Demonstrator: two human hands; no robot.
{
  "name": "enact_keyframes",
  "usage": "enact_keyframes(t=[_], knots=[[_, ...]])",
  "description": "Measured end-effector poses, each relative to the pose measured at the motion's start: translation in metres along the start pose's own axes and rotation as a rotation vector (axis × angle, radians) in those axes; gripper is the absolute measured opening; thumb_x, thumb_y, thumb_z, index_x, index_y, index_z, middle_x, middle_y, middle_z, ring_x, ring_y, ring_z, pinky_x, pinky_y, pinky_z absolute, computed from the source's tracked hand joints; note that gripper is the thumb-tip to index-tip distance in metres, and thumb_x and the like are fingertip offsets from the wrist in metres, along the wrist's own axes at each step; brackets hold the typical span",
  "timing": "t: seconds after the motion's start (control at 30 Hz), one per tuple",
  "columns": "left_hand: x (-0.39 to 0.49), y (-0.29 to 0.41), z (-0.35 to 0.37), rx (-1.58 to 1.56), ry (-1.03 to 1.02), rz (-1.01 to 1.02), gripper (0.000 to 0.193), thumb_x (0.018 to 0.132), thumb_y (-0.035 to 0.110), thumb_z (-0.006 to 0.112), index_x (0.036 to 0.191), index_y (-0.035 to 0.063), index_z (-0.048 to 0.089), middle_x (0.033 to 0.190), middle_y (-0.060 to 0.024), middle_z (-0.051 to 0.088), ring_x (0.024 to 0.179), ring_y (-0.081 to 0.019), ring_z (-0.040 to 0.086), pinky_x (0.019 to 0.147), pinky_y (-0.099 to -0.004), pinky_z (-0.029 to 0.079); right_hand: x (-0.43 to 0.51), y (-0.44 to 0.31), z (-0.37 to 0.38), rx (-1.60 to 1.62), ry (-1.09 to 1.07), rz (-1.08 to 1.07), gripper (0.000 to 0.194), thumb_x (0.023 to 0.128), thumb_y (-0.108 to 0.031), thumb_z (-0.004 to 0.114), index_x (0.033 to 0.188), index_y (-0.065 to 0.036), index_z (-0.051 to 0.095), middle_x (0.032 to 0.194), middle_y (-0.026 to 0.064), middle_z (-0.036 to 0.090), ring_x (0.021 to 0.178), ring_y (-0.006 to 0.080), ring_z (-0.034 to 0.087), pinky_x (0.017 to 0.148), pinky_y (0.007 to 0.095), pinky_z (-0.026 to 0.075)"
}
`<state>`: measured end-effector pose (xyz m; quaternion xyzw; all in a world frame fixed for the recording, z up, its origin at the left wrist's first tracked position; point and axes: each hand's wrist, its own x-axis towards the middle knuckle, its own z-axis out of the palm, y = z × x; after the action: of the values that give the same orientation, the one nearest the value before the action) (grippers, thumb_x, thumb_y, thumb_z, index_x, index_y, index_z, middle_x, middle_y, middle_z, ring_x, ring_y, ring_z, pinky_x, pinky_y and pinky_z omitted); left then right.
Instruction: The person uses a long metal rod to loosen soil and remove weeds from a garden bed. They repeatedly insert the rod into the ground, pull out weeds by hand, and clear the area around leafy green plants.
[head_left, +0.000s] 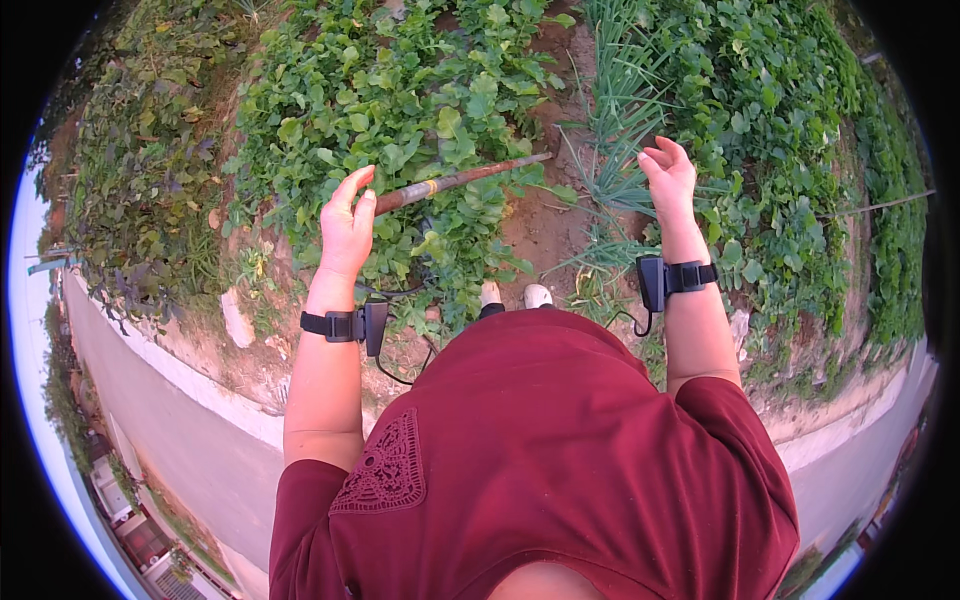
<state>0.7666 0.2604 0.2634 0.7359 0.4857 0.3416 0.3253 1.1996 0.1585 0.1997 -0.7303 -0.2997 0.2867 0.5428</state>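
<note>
My left hand (348, 225) is held out over leafy green plants (390, 127), thumb and fingers apart. Just right of its thumb is the near end of a rusty metal pole (469, 176) with a yellow band. The pole narrows toward the soil on the right; whether the thumb touches it I cannot tell. My right hand (670, 180) is raised near a row of spring onions (622, 112), its fingers loosely curled and apart, with nothing in it. Each wrist bears a black strap with a small device, the left device (375, 328) and the right device (651, 283).
Bare soil (544, 232) runs between the plant rows, ahead of my light shoes (537, 295). More leafy plants (772, 142) grow on the right. A dark cable (394, 290) lies low among leaves. Behind me a pale kerb (217, 397) borders a paved road (165, 420).
</note>
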Motion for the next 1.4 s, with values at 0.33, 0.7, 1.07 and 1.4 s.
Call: enact_keyframes(t=[0.33, 0.7, 1.07, 1.4], knots=[[0.010, 0.030, 0.022, -0.084, -0.002, -0.027, 0.034, 0.098, 0.020, 0.044, 0.124, 0.0002, 0.055, 0.108, -0.0131, 0.064, 0.083, -0.0114, 0.055, 0.075, -0.0256, 0.046, 0.017, 0.025, -0.035, 0.119, 0.058, 0.055, 0.039, 0.078, -0.007, 0.070, 0.114, 0.004, 0.056, 0.100, 0.0142, 0.066, 0.091, 0.0177, 0.063, 0.080, 0.0290, 0.049], [0.031, 0.068, 0.040, 0.030, -0.047, -0.020, 0.033, 0.096, 0.015, 0.045, 0.124, 0.0016, 0.055, 0.108, -0.0113, 0.065, 0.085, -0.0110, 0.056, 0.079, -0.0256, 0.046, 0.028, 0.046, -0.064, 0.234, 0.119, 0.157, 0.034, 0.080, -0.008, 0.069, 0.110, 0.002, 0.058, 0.093, 0.0074, 0.066, 0.077, 0.0114, 0.061, 0.065, 0.0231, 0.048], [0.040, 0.085, 0.058, -0.042, -0.061, 0.007, 0.035, 0.096, 0.015, 0.045, 0.126, 0.0009, 0.053, 0.108, -0.0127, 0.064, 0.086, -0.0103, 0.056, 0.080, -0.0265, 0.047, 0.034, 0.047, -0.068, 0.325, 0.115, 0.190, 0.029, 0.079, -0.007, 0.068, 0.106, 0.002, 0.058, 0.088, 0.0053, 0.064, 0.072, 0.0103, 0.059, 0.060, 0.0223, 0.046], [0.041, 0.084, 0.054, 0.008, -0.081, -0.005, 0.035, 0.096, 0.015, 0.045, 0.127, 0.0016, 0.052, 0.107, -0.0132, 0.064, 0.090, -0.0133, 0.060, 0.081, -0.0283, 0.049, 0.039, 0.048, -0.066, 0.258, 0.077, 0.205, 0.029, 0.082, -0.008, 0.066, 0.108, 0.001, 0.057, 0.091, 0.0054, 0.065, 0.076, 0.0105, 0.061, 0.062, 0.0211, 0.047]])
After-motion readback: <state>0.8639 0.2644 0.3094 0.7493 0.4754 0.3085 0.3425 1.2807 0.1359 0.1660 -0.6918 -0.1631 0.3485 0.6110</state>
